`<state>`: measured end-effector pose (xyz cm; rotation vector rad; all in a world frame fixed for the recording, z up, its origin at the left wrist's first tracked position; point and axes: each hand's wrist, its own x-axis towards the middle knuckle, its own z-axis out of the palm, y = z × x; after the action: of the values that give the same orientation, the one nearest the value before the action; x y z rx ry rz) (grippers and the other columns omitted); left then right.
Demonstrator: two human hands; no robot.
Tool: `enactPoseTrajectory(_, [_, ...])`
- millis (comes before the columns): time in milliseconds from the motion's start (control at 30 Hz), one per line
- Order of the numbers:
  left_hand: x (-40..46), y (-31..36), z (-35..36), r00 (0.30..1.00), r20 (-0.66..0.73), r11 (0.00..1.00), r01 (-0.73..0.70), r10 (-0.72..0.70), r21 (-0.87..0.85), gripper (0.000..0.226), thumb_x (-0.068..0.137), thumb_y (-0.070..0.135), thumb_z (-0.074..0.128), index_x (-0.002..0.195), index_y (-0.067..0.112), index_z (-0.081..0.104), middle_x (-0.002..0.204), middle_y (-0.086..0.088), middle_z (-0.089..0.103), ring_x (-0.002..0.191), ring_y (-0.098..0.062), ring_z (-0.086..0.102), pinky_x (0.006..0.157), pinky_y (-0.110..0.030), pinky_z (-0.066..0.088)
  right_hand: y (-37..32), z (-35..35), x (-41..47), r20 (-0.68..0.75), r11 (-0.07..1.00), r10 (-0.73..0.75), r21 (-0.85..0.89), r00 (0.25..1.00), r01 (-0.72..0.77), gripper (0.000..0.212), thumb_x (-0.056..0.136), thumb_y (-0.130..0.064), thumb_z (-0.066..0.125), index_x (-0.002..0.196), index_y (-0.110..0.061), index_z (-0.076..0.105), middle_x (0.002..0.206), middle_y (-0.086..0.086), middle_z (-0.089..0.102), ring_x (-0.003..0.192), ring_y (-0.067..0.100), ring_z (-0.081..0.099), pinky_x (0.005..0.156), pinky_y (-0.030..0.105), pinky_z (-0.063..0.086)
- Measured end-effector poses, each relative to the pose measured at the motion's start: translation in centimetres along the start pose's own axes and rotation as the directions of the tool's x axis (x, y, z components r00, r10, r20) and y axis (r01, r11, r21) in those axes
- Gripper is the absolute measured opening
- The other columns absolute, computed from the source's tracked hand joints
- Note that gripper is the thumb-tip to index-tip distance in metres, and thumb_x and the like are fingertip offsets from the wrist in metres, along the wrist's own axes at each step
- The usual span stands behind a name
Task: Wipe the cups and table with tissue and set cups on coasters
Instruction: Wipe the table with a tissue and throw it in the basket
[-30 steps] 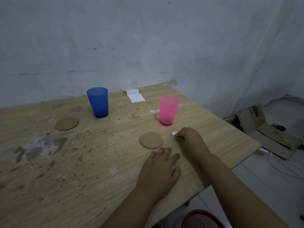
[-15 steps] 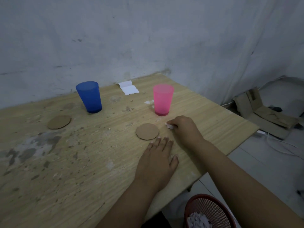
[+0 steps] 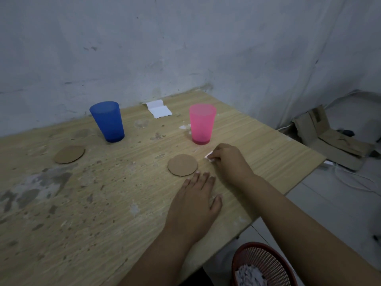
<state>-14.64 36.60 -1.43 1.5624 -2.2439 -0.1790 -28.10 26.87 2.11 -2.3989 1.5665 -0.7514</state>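
Observation:
A pink cup (image 3: 202, 126) stands upright on the wooden table (image 3: 103, 203), directly on the wood. A blue cup (image 3: 107, 121) stands further left. One round cardboard coaster (image 3: 182, 165) lies just in front of the pink cup, another coaster (image 3: 69, 154) lies at the left. My right hand (image 3: 227, 162) presses down on the table right of the near coaster, fingers curled around a small white tissue (image 3: 208, 156) that peeks out. My left hand (image 3: 195, 203) rests flat on the table, fingers straight, just below the near coaster.
A folded white tissue sheet (image 3: 158, 109) lies by the wall behind the cups. A red mesh bin (image 3: 261, 265) with crumpled paper sits on the floor below the table's right edge. Cardboard pieces (image 3: 329, 137) and white cables lie on the floor at right.
My view has tilted downward, so the bin shows more. My right hand with the tissue has stayed near the coaster, shifting only slightly. My left hand stays flat.

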Motion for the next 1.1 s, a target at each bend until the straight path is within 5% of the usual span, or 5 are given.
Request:
enactPoseTrajectory(133, [0.2, 0.0, 0.1, 1.000, -0.008, 1.000, -0.002, 0.002, -0.008, 0.059, 0.093, 0.050, 0.025, 0.147, 0.025, 0.025, 0.156, 0.006, 0.023, 0.145, -0.009, 0.009, 0.116, -0.026, 0.001, 0.6, -1.3, -2.3, 0.044, 0.992, -0.121, 0.027, 0.992, 0.120, 0.023, 0.076, 0.003, 0.062, 0.092, -0.006, 0.075, 0.093, 0.014, 0.071, 0.092, 0.026, 0.065, 0.085, 0.030, 0.049])
enactPoseTrajectory(367, [0.3, -0.2, 0.0, 1.000, -0.018, 1.000, -0.002, 0.001, -0.030, 0.057, 0.094, 0.048, 0.030, 0.147, 0.026, 0.026, 0.156, 0.008, 0.022, 0.144, -0.008, 0.008, 0.116, -0.025, 0.001, 1.3, -0.6, 0.4, -0.075, 0.997, 0.078, -0.017, 0.994, -0.080, 0.015, 0.083, -0.008, 0.061, 0.091, -0.006, 0.074, 0.095, 0.017, 0.058, 0.089, 0.030, 0.058, 0.076, 0.030, 0.045])
enactPoseTrajectory(633, [0.2, -0.1, -0.1, 1.000, -0.028, 0.999, -0.011, 0.009, -0.047, 0.055, 0.095, 0.047, 0.033, 0.146, 0.026, 0.029, 0.155, 0.008, 0.025, 0.144, -0.009, 0.010, 0.113, -0.022, -0.001, 1.2, -1.1, -2.8, 0.001, 0.997, -0.065, -0.047, 0.998, 0.065, 0.022, 0.077, -0.001, 0.061, 0.093, -0.009, 0.074, 0.089, 0.011, 0.068, 0.092, 0.027, 0.059, 0.079, 0.032, 0.047])
enactPoseTrajectory(933, [0.4, -0.2, -0.2, 0.999, -0.041, 0.998, -0.008, 0.005, -0.070, 0.055, 0.093, 0.047, 0.035, 0.144, 0.026, 0.033, 0.153, 0.008, 0.029, 0.143, -0.009, 0.013, 0.114, -0.023, 0.002, 3.5, -0.5, 3.0, -0.108, 0.985, 0.138, -0.085, 0.984, -0.148, 0.017, 0.085, -0.011, 0.062, 0.095, -0.005, 0.074, 0.091, 0.021, 0.064, 0.093, 0.037, 0.060, 0.078, 0.035, 0.044])
enactPoseTrajectory(1100, [0.5, -0.1, -0.3, 0.999, -0.053, 0.997, -0.010, 0.006, -0.075, 0.053, 0.092, 0.046, 0.038, 0.141, 0.023, 0.038, 0.150, 0.005, 0.035, 0.142, -0.011, 0.018, 0.115, -0.026, 0.008, -0.1, 1.0, 3.8, -0.028, 0.994, 0.065, -0.084, 0.997, -0.067, 0.023, 0.082, -0.008, 0.055, 0.095, -0.006, 0.074, 0.100, 0.020, 0.066, 0.095, 0.034, 0.061, 0.081, 0.034, 0.048])
